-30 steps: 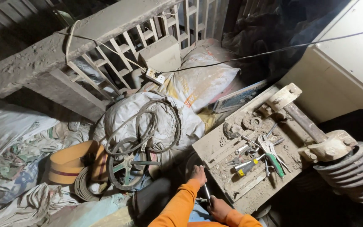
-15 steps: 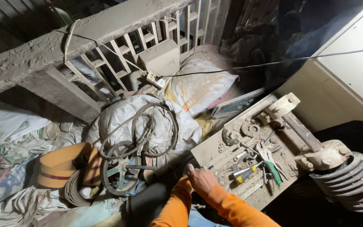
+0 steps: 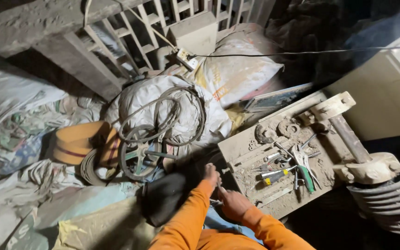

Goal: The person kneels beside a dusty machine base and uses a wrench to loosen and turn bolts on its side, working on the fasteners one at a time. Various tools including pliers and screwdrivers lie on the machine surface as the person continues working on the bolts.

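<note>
Close together, hands at dusty tray edge, possibly touching

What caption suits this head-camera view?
Two orange-sleeved hands, left hand and right hand, meet beside a dusty tool tray.

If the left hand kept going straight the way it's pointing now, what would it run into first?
The left hand points up and away from the body. Going straight on, it would probably first meet the grey pulley wheel or the white sack behind it; depth is unclear.

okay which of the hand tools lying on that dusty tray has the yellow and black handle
The screwdriver near the tray's middle, lying left of the green-handled pliers. Its handle is yellow and black; the tools around it are bare grey metal or green-gripped.
</note>
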